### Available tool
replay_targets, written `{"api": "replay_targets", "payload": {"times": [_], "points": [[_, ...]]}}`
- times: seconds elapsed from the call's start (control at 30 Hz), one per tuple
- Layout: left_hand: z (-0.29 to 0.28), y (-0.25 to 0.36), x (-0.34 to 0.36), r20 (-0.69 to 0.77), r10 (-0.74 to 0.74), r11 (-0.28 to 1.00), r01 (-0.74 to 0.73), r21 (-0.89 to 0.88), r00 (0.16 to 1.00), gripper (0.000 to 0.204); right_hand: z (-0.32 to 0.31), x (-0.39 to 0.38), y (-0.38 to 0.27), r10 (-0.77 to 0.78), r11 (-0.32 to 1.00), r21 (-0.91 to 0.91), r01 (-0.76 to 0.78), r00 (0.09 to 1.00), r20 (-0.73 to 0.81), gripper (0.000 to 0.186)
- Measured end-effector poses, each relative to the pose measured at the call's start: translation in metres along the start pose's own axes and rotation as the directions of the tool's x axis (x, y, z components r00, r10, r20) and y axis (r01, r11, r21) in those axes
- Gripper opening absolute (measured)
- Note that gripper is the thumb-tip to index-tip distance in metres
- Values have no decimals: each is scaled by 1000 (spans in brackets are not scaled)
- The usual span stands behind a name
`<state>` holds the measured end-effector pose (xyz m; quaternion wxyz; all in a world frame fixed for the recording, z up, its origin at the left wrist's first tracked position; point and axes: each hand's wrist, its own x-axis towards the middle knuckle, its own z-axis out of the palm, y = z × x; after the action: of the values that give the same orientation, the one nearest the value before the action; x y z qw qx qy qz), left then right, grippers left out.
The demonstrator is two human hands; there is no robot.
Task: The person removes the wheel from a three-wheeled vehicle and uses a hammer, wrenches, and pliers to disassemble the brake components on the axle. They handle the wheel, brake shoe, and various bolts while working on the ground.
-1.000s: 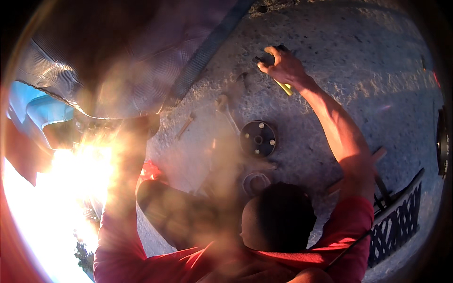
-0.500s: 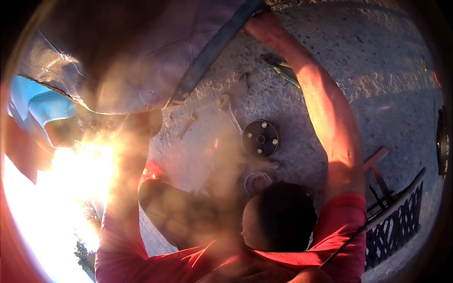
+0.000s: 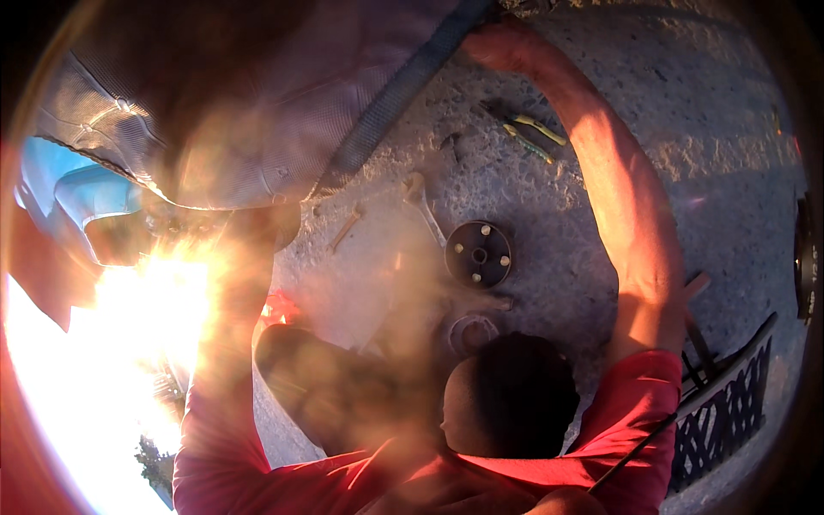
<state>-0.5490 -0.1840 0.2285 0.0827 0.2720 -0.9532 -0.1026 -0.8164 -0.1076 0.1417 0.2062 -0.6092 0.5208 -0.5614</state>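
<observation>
Yellow and green handles mark the pliers (image 3: 541,130), which lie open on the ground (image 3: 721,202) just beside the right forearm (image 3: 618,197). The right hand (image 3: 500,45) is at the edge of the dark cover (image 3: 283,129), fingers hidden; I cannot tell whether it grips anything. The left hand is out of sight. A wrench (image 3: 423,210) reaches the black drum (image 3: 479,255), near a ring (image 3: 472,318).

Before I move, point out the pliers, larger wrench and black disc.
Pliers (image 3: 541,129): head view, on a yellow handle.
Larger wrench (image 3: 428,216): head view, on the shaft.
Black disc (image 3: 479,256): head view, on its central hub.
</observation>
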Motion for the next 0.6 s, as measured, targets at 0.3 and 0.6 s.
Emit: {"api": "replay_targets", "payload": {"times": [0.3,0.6], "points": [[0,29,6,31,-167,983,169,-77,985,45,3,1,9,44,999,-28,-43,999,8,36],[1,-39,8,61,523,713,-476,515,850,22,-2,3,8,26,999,-19,-25,999,21,37]]}}
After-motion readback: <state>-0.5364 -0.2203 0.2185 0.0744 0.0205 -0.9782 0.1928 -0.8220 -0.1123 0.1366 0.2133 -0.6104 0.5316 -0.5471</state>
